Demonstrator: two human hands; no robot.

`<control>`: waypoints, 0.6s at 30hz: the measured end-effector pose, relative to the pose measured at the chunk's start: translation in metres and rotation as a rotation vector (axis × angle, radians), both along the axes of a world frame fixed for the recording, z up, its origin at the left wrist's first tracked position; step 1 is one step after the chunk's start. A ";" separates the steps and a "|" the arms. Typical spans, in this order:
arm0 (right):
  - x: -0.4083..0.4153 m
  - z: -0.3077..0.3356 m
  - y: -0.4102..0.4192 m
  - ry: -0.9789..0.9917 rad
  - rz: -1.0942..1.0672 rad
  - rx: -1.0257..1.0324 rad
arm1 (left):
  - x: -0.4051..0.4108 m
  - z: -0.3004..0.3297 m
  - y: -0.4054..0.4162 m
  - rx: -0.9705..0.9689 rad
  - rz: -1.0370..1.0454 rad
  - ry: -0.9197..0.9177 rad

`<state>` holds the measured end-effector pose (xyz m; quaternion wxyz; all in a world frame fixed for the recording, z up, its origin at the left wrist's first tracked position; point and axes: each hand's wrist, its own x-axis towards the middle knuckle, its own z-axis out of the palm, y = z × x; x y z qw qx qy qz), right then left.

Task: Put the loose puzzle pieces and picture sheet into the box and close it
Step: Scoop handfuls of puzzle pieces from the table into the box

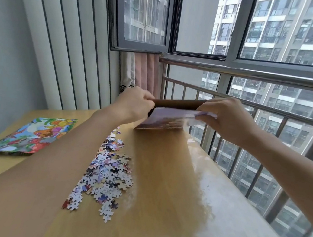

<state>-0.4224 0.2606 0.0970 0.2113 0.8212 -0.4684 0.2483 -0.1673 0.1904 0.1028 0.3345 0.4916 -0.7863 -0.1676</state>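
Head view shows the box tilted up at the far end of the wooden table, its lower edge on the tabletop and its upper end raised between the two hands. It is a flat cardboard box with a purple-toned printed face, blurred, and a plain brown flap or inner side showing above that face. The left hand has its fingers curled around the box's left end, gripping it. The right hand pinches the box's right end, fingers curled over the top edge and thumb underneath. Nearer the person than the left hand, beside the forearm, the loose puzzle pieces lie in a scattered heap on the table, mostly pale backs with some coloured faces. Well to the left of the left hand, the picture sheet lies flat on the table, brightly printed in greens, oranges and blues. Beyond both hands stands a metal railing in front of the window.
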 end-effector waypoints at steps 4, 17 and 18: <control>-0.005 0.004 -0.001 -0.014 0.007 -0.050 | -0.002 -0.002 0.005 0.020 -0.036 0.112; 0.009 -0.043 0.002 0.455 -0.166 0.343 | 0.000 -0.052 0.004 -0.009 -0.068 -0.224; 0.009 -0.045 0.003 0.456 -0.176 0.372 | 0.000 -0.057 0.004 -0.020 -0.073 -0.223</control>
